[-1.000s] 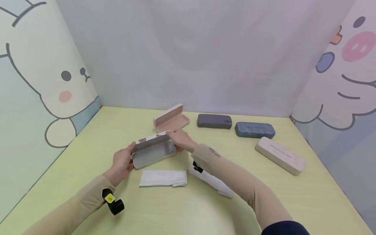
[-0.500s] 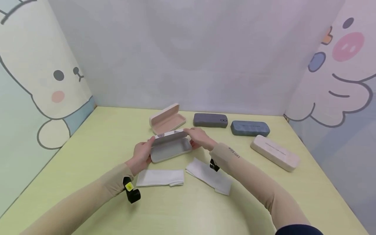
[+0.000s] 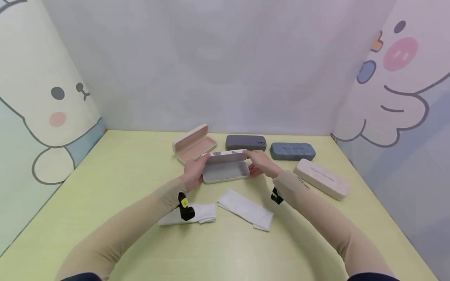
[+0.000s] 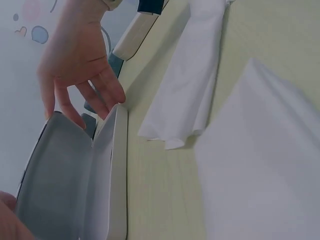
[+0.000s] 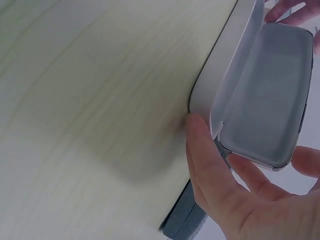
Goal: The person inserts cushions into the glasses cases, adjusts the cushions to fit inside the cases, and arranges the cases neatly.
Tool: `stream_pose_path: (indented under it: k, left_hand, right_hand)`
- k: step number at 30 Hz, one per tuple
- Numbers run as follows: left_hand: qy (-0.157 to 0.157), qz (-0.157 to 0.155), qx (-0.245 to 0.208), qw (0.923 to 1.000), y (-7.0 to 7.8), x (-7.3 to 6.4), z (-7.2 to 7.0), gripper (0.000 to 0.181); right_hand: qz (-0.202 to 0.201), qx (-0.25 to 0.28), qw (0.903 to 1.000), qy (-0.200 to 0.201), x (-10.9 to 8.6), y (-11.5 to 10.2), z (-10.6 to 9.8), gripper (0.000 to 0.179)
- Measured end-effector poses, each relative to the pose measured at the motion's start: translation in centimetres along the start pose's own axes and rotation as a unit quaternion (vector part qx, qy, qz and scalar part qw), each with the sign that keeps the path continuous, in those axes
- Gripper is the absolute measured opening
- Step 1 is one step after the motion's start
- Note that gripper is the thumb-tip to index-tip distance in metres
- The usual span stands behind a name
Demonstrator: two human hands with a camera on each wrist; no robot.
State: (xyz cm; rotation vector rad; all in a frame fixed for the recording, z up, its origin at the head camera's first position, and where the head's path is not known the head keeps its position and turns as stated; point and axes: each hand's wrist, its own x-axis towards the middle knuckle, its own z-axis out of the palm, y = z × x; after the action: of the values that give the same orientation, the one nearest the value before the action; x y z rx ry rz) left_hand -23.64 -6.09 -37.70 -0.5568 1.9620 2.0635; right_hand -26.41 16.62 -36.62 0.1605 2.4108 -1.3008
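Observation:
Both hands hold an opened glasses case (image 3: 225,172) with a grey lining and a pale, patterned lid edge. My left hand (image 3: 193,171) grips its left end, thumb up at the lid. At the opposite end, my right hand (image 3: 263,163) has its thumb on the lid and fingers by the base. The right wrist view shows the right hand (image 5: 235,190) around the corner of the lined case (image 5: 270,95). Little of the left hand (image 4: 10,220) shows in the left wrist view. Nearer me lie two folded white cloths, one cloth (image 3: 246,208) slanted, the other cloth (image 3: 206,212) partly behind my left wrist.
Just behind the held case, a pink glasses case (image 3: 195,144) stands with its lid up. Closed cases sit along the back and right: a dark grey case (image 3: 246,142), a blue case (image 3: 293,151) and a pale pink case (image 3: 321,178). Fabric walls (image 3: 218,70) bound the yellow table (image 3: 225,249).
Both hands have carried the opened case rightward and back, toward the row of closed cases. It has turned squarer to me. The head view has shifted slightly right.

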Motion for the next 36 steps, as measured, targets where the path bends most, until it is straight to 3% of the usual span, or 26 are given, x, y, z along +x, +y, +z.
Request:
stream_pose_path:
  k: [9,22,31,36]
  left_hand:
    - [-0.046,-0.018,-0.032,0.9983,1.1,2.0,2.4,0.073]
    - [-0.054,-0.016,-0.001,0.9984,1.5,3.1,3.5,0.072]
    - [-0.057,-0.020,0.033,0.9976,1.7,3.2,3.4,0.077]
    - [-0.028,0.026,0.114,0.9928,2.0,2.8,2.8,0.076]
  right_hand:
    - [0.031,0.021,0.9991,0.021,0.0,1.5,-2.1,0.067]
    - [0.041,0.041,0.9974,0.043,0.0,2.1,-2.9,0.068]
    - [0.029,0.009,0.9982,0.052,-0.2,1.9,-3.0,0.067]
    - [0.022,-0.015,0.9978,0.061,-0.8,1.5,-3.4,0.072]
